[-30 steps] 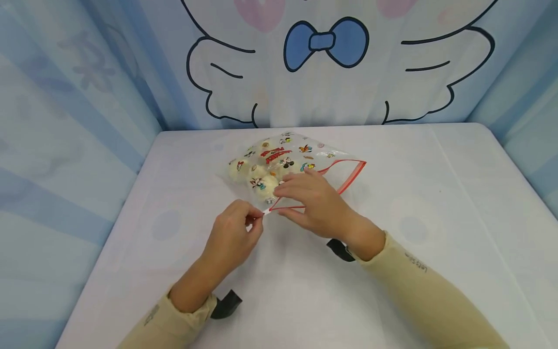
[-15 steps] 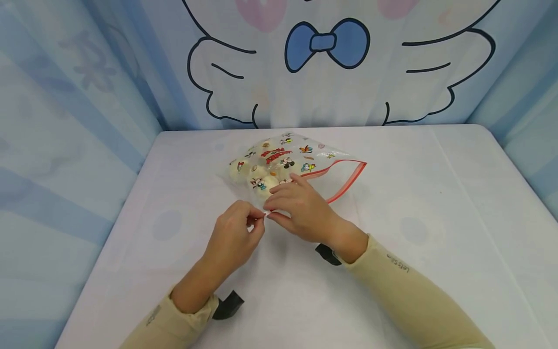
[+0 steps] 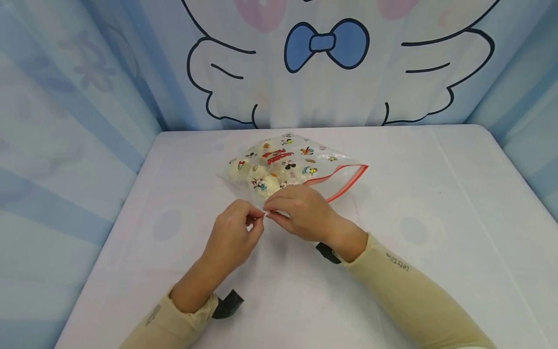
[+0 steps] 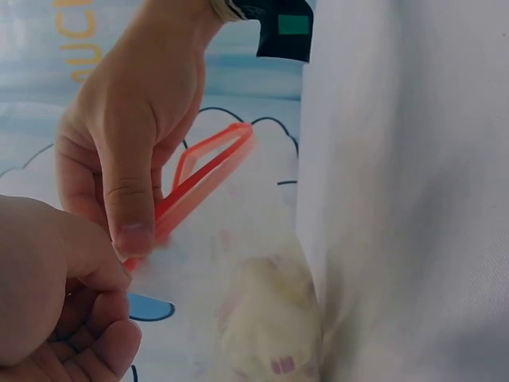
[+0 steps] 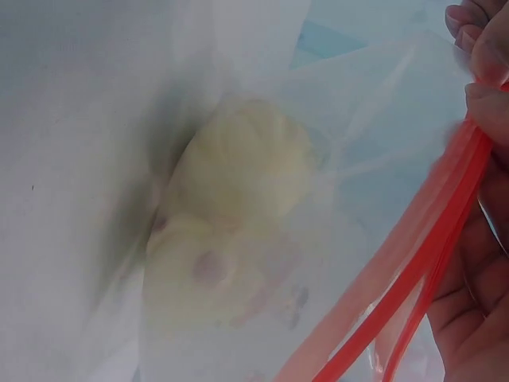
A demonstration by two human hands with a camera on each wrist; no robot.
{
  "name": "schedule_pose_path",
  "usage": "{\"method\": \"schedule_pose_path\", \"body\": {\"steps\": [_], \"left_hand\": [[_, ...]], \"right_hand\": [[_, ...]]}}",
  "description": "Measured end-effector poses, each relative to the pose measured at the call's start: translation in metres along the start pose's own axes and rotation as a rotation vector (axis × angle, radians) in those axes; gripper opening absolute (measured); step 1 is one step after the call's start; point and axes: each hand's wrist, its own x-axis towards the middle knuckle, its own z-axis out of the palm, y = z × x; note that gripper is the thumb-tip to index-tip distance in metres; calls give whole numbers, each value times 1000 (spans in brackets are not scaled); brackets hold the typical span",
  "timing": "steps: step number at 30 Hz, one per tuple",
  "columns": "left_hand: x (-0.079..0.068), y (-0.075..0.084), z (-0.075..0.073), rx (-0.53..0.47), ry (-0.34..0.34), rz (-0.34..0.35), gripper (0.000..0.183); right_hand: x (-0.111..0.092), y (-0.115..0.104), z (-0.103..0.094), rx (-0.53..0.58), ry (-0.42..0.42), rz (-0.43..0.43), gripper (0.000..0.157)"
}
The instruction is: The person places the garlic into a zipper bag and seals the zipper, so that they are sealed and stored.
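A clear zip bag [image 3: 301, 150] with cartoon prints and a red zip strip [image 3: 350, 183] lies on the table, several pale cream rounded things [image 5: 246, 159] inside. Its mouth gapes towards the right. At the near corner, my left hand [image 3: 234, 235] pinches the strip's end, where a small white piece shows between the fingertips. Right beside it, my right hand [image 3: 307, 213] pinches the strip between thumb and fingers, covering part of the bag. In the right wrist view, the red strip [image 5: 413, 274] runs down from the pinching fingertips, its two sides spread apart lower down.
The white-covered table [image 3: 414, 281] extends around the bag. Behind it hangs a curtain [image 3: 324, 97] with a blue bow print, and more curtain [image 3: 65, 160] hangs at the left. Black straps [image 3: 228, 305] stick out at both wrists.
My right hand has moved left along the strip to the corner, and its fingers have closed in beside the left hand. The left hand has stayed nearly still. The bag's right side has sunk slightly.
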Motion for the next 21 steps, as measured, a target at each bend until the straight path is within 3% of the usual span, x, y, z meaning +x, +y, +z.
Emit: {"method": "schedule_pose_path", "body": {"steps": [21], "left_hand": [[-2,-1,-4,13,-29,-29,17]], "right_hand": [[-11,15,-7,7,30,15,15]]}}
